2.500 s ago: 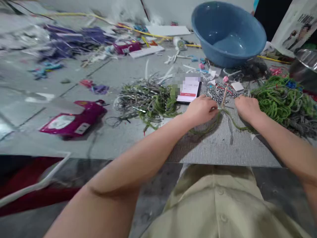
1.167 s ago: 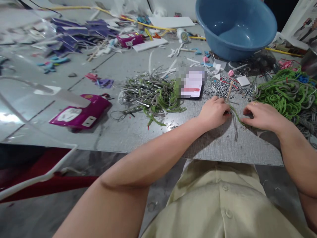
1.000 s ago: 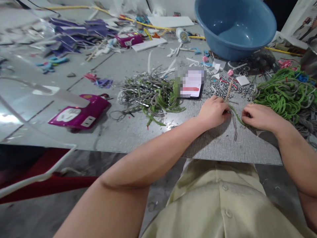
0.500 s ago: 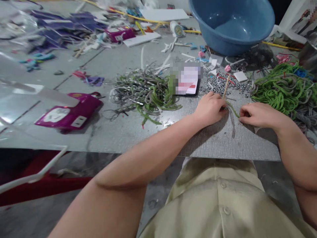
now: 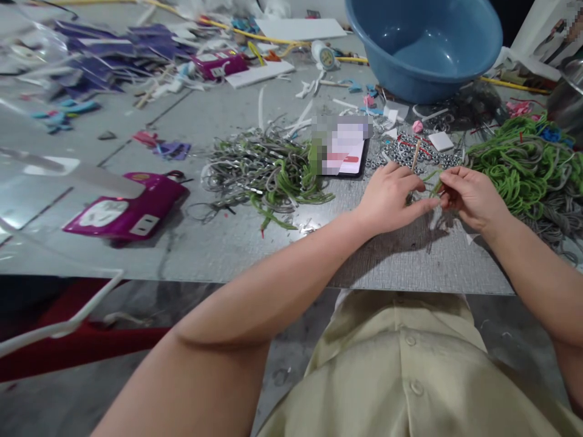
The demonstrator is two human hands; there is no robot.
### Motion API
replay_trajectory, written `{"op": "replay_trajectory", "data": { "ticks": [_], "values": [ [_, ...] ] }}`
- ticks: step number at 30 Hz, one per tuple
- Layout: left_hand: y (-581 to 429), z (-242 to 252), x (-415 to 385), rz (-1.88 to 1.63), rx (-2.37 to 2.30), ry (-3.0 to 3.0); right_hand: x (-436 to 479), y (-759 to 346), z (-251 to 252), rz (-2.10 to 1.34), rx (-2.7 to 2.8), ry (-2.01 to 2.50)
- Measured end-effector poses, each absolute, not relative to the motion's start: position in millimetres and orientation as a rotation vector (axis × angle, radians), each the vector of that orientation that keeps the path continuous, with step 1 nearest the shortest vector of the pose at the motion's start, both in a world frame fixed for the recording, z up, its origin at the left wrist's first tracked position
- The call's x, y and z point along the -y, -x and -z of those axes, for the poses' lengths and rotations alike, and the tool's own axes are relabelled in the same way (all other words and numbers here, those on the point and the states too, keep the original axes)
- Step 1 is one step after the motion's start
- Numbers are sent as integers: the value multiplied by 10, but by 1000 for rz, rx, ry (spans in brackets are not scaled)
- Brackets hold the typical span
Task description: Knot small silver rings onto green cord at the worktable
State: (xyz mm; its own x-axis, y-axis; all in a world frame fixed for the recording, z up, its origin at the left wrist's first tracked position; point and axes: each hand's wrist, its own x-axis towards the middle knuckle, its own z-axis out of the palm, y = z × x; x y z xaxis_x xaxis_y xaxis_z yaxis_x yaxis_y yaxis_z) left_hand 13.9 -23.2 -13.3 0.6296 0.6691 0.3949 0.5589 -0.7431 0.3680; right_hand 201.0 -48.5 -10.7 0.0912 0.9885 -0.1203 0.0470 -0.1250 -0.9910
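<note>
My right hand (image 5: 473, 197) pinches a thin green cord (image 5: 438, 185) between thumb and fingers, just above the table. Close beside it on the left is my left hand (image 5: 389, 197), palm down, its fingers curled on the cord and its thumb stretched towards my right fingertips. The part of the cord under my left fingers is mostly hidden. A thin wooden stick (image 5: 416, 155) stands up just behind my left hand. Behind both hands lie many small silvery metal pieces (image 5: 405, 152). A heap of green and grey cords (image 5: 514, 164) lies to the right of my right hand.
Left of my hands are a phone (image 5: 348, 158) and a pile of green cords with metal parts (image 5: 268, 167). A purple device (image 5: 127, 206) sits further left. A blue basin (image 5: 423, 79) stands at the back, and purple packets (image 5: 113, 51) lie far left.
My right hand has lifted and turned, carrying the cord's end up and away from me. My left thumb has stretched out to the right, and the hands are closer together.
</note>
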Motion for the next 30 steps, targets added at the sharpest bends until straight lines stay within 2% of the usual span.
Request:
{"op": "replay_trajectory", "data": {
  "ticks": [6,10,14,18,30],
  "values": [
    [-171,129,249,-734,-977,-2685,484,-1981,162,-1192,1164,1374],
    [-166,98,232,-691,-999,-2698,533,-2004,140,-795,1361,1425],
    [-157,107,203,-683,-985,-2683,632,-1991,83,-460,1837,1332],
    [-142,146,174,-758,-965,-2652,628,-1972,114,-403,2083,1295],
    [-101,143,138,-908,-978,-2525,581,-1970,152,-357,1967,1336]
  ]
}}
